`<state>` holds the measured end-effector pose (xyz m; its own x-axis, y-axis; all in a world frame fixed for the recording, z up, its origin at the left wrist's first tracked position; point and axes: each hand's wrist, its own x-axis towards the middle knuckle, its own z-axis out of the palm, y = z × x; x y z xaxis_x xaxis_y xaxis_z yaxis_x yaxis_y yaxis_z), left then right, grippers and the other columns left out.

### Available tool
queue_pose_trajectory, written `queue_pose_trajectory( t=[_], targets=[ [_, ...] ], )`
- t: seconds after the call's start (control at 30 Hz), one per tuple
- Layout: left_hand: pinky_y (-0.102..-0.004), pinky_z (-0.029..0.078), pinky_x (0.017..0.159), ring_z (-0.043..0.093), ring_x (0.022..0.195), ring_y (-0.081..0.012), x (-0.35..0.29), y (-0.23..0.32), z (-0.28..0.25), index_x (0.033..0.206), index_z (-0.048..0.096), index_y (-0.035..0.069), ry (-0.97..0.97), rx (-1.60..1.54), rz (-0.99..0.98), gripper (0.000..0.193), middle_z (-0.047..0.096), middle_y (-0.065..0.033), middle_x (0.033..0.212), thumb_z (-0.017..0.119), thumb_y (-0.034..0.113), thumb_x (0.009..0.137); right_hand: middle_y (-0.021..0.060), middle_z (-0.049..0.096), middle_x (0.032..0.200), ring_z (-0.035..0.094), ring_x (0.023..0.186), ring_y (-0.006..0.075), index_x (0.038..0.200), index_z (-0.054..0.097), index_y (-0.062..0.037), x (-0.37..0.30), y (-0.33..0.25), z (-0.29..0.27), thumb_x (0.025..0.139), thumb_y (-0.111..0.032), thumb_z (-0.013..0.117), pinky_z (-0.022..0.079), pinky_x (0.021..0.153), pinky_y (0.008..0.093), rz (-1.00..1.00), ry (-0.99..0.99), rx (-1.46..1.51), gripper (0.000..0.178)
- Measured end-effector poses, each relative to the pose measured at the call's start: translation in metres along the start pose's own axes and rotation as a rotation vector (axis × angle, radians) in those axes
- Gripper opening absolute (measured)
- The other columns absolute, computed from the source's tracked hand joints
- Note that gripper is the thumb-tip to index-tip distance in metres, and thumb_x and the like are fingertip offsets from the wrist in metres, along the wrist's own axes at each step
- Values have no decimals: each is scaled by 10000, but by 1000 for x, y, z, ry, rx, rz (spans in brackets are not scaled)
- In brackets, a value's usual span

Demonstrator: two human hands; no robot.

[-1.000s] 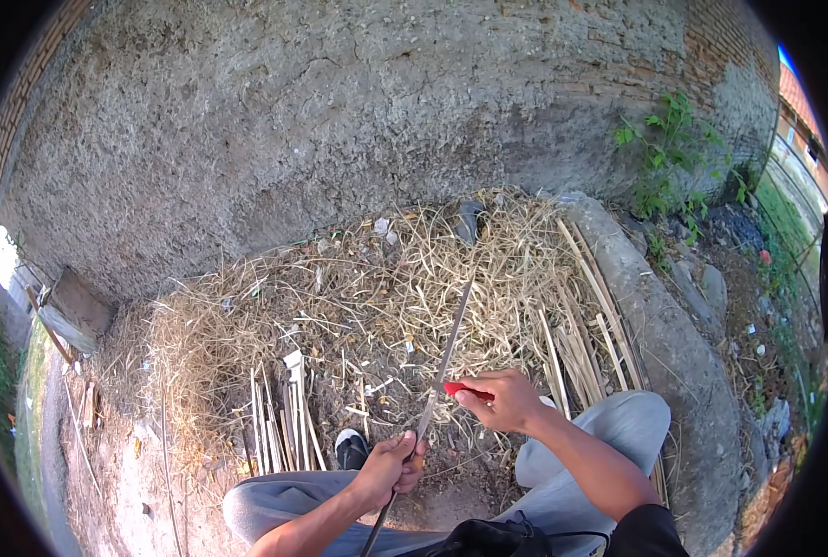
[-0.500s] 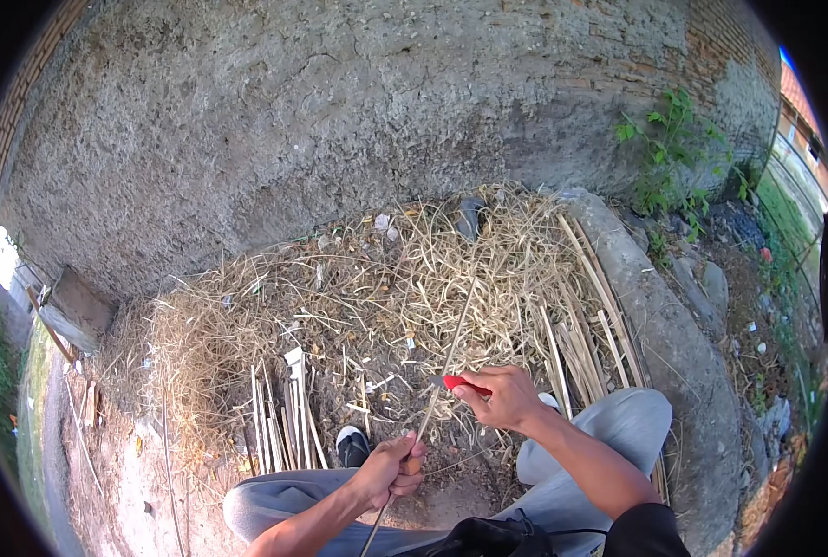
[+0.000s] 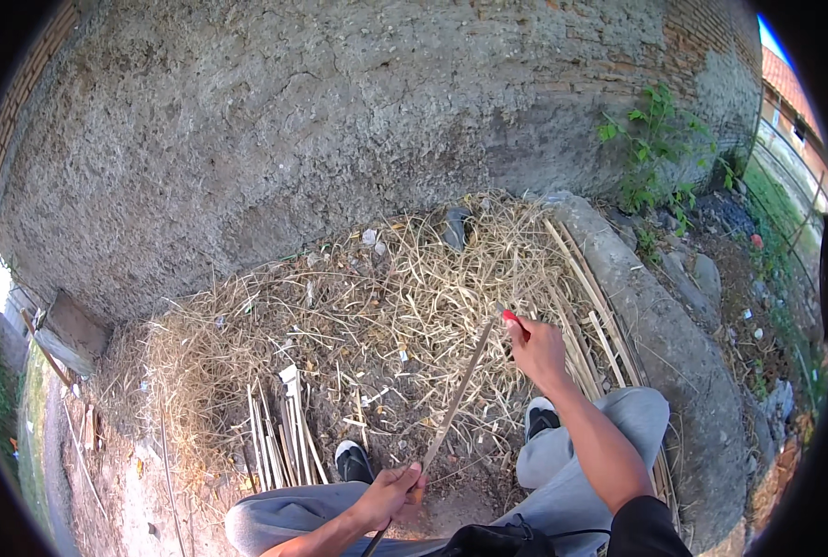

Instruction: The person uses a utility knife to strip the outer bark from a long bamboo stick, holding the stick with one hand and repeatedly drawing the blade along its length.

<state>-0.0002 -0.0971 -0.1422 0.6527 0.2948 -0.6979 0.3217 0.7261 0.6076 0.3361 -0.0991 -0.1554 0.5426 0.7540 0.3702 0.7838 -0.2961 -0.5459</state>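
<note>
My left hand (image 3: 391, 498) is closed around a long thin strip of bamboo or wood (image 3: 457, 399), low between my knees. The strip slants up and away to the right, and its lower end passes below my hand. Something orange shows at the fingers of that hand. My right hand (image 3: 538, 356) is wrapped round the red handle of a knife (image 3: 516, 322), near the strip's far end. Only a little of the blade shows, and whether it touches the strip I cannot tell.
Pale shavings (image 3: 451, 288) cover the ground ahead. Cut strips lie in a bundle (image 3: 284, 427) by my left shoe (image 3: 352, 461), and longer ones (image 3: 595, 297) lie along a concrete edge (image 3: 655, 325) at right. A rough wall (image 3: 339, 121) stands behind, with a green plant (image 3: 655, 158).
My right hand with the knife has moved up and to the right, away from my left hand. My left hand has dropped slightly, and the strip leans further right.
</note>
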Motion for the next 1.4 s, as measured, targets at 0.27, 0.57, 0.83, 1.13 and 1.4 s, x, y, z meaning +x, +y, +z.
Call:
queue_pose_trajectory(
  t=[0.27, 0.57, 0.83, 1.13, 1.4],
  targets=[
    [-234, 251, 409, 264, 468, -63, 13, 6, 0, 994, 502, 38, 70, -11, 32, 350, 355, 17, 623, 362, 347, 1081, -16, 522, 707, 419, 502, 28, 1075, 670, 10, -10, -20, 11, 1028, -289, 542, 302, 440, 191, 518, -325, 1007, 329],
    [-229, 300, 420, 313, 475, -64, 5, 20, 2, 1010, 536, 32, 87, -19, 30, 372, 418, 9, 694, 349, 346, 1083, -21, 544, 651, 425, 503, 36, 1009, 700, -3, -23, -21, 13, 1005, -299, 582, 319, 451, 228, 388, -370, 785, 319],
    [-248, 227, 421, 286, 483, -66, 11, 23, 1, 1010, 565, 32, 150, -69, -23, 452, 350, 60, 635, 369, 435, 1067, 81, 621, 677, 577, 566, 187, 1068, 705, -24, -52, -52, 3, 971, -307, 607, 447, 537, 332, -130, -344, 439, 315],
    [-226, 167, 375, 240, 447, -38, 12, 26, -4, 923, 457, 89, -33, 25, 35, 430, 296, 46, 582, 340, 479, 1059, 134, 710, 872, 673, 693, 303, 1050, 690, -35, -68, -61, 4, 940, -303, 640, 540, 615, 383, -351, -304, 394, 294],
    [-222, 206, 371, 263, 431, -53, 11, 34, 14, 1015, 443, 107, 45, 142, 202, 335, 430, -11, 704, 295, 399, 1084, 123, 691, 815, 656, 626, 292, 1058, 681, -41, -67, -58, 6, 952, -295, 622, 535, 568, 387, -400, -247, 359, 281]
  ],
)
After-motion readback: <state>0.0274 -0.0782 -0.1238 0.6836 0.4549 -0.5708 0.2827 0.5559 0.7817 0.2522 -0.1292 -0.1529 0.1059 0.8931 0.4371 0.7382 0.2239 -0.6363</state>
